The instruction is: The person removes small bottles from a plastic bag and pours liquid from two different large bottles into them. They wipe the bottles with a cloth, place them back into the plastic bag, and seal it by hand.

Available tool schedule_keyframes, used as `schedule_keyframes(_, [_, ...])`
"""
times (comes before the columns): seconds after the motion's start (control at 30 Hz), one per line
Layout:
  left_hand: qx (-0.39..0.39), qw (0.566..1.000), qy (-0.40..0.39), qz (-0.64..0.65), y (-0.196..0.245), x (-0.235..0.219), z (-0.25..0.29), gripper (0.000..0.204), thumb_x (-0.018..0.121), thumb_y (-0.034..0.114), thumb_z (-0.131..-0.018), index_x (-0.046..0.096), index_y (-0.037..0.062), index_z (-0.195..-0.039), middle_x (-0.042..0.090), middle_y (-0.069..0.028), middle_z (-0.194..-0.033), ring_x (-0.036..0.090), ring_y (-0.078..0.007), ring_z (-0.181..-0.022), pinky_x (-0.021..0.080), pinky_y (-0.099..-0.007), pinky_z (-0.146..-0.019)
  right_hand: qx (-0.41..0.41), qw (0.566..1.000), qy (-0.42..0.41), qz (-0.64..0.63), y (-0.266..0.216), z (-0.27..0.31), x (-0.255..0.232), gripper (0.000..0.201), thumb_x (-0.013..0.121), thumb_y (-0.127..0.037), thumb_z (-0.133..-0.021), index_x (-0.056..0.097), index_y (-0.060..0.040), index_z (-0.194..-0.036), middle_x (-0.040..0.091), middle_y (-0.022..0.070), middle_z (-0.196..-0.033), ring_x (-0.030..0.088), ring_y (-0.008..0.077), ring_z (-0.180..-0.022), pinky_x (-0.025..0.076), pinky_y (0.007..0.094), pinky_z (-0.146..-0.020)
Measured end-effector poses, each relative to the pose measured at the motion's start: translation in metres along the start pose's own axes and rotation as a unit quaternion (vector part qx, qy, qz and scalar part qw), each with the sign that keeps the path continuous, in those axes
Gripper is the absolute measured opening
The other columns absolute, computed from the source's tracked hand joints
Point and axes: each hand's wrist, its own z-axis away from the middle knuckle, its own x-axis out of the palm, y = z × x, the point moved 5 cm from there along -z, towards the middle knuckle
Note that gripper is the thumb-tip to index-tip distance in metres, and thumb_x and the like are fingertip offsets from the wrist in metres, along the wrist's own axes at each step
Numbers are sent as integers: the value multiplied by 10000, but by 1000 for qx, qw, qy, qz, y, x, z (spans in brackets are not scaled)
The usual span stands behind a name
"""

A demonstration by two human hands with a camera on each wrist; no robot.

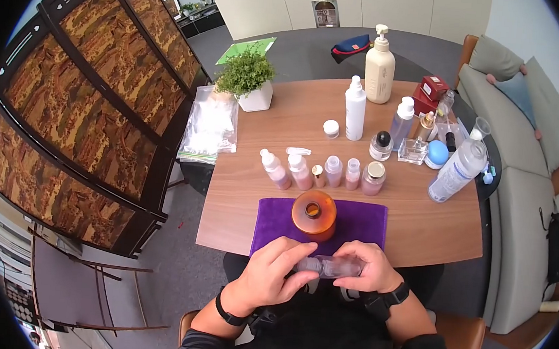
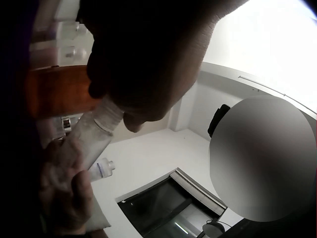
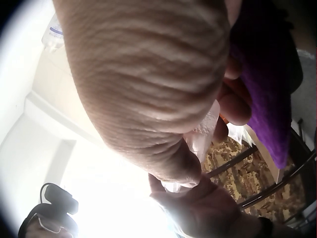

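A small clear bottle (image 1: 341,267) lies sideways between the two hands, over the near edge of the purple cloth (image 1: 367,224). The right hand (image 1: 372,268) grips its body. At its neck, the fingers of the left hand (image 1: 276,273) pinch the clear cap end. In the left wrist view the bottle (image 2: 88,139) slants from the right hand (image 2: 67,203) up to the left hand (image 2: 148,74). Just beyond the hands, an amber bottle (image 1: 314,220) with an uncovered neck stands on the cloth.
Behind the cloth stands a row of small bottles with pinkish liquid (image 1: 300,173). Farther back are a white spray bottle (image 1: 355,111), a cream pump bottle (image 1: 379,71) and a potted plant (image 1: 256,94). A large clear bottle (image 1: 457,169) is at the right, plastic bags (image 1: 211,126) at the left.
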Motion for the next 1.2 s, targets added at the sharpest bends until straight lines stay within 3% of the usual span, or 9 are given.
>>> schedule_keyframes(0.17, [93, 994, 7, 58, 6, -9, -11, 681, 949, 195, -816, 645, -12, -1390, 686, -187, -1179, 708, -350, -973, 595, -409, -793, 5, 1000, 8, -13, 2, 1, 0, 480, 979, -186, -788, 728, -25, -1164, 786, 106, -1013, 780, 229, -886, 604, 334, -796])
schedule_keyframes(0.4, [-22, 997, -79, 15, 2, 14, -1, 675, 941, 276, -857, 641, -5, -1393, 732, -190, -1176, 758, -378, -1012, 624, -433, -840, 7, 999, -5, 39, 7, 3, 0, 599, 1031, -301, -737, 743, -15, -1177, 815, 131, -1041, 799, 243, -880, 619, 344, -811])
schedule_keyframes(0.53, [-47, 996, -26, 70, -12, -23, 3, 693, 960, 181, -822, 616, -19, -1390, 757, -166, -1121, 768, -338, -1018, 612, -428, -856, -14, 1000, -19, 3, 5, -2, 5, 787, 1051, -392, -699, 723, 22, -1282, 829, 162, -1150, 809, 210, -907, 597, 292, -742])
schedule_keyframes(0.6, [-47, 996, 60, 35, -34, -66, 9, 600, 888, 160, -825, 617, -11, -1332, 755, -138, -1066, 742, -286, -943, 589, -403, -850, 36, 999, 0, -34, 7, -1, 3, 892, 1029, -488, -694, 693, 32, -1335, 820, 180, -1162, 798, 189, -896, 588, 288, -744])
schedule_keyframes(0.7, [-123, 974, 118, -152, -69, -123, 3, 611, 844, 108, -850, 578, -12, -1387, 711, -171, -1146, 734, -317, -983, 601, -398, -815, 14, 1000, 0, -19, 9, 0, 2, 637, 991, -259, -797, 714, 47, -1283, 827, 167, -1096, 778, 167, -842, 559, 261, -702])
schedule_keyframes(0.77, [-227, 948, 70, -211, -119, -140, -3, 744, 849, 118, -877, 480, -22, -1509, 696, -216, -1228, 723, -379, -1083, 606, -419, -900, 21, 1000, -1, -17, 9, 1, 3, 533, 960, -157, -826, 725, 53, -1256, 827, 163, -1068, 769, 162, -826, 560, 259, -704])
schedule_keyframes(0.83, [-229, 940, 44, -251, -177, -147, -2, 748, 835, 133, -891, 471, -23, -1525, 684, -236, -1286, 700, -407, -1158, 590, -444, -960, 39, 998, 13, -39, 9, 0, 2, 393, 853, -4, -834, 744, 57, -1206, 823, 152, -1015, 759, 149, -819, 553, 244, -698])
schedule_keyframes(0.97, [-283, 913, -36, -292, -235, -141, -5, 746, 785, 181, -932, 443, -29, -1561, 627, -285, -1440, 615, -462, -1338, 520, -507, -1117, 31, 998, 25, -39, 12, 2, 1, 370, 842, 18, -834, 750, 57, -1190, 818, 149, -995, 755, 141, -826, 548, 237, -694])
schedule_keyframes(1.2, [-316, 901, -70, -288, -239, -134, -16, 774, 788, 209, -929, 438, 9, -1589, 605, -287, -1476, 606, -460, -1360, 518, -505, -1129, 21, 999, 29, -29, 11, 1, 1, 348, 884, -45, -855, 761, 15, -1175, 822, 105, -982, 729, 124, -768, 559, 247, -692])
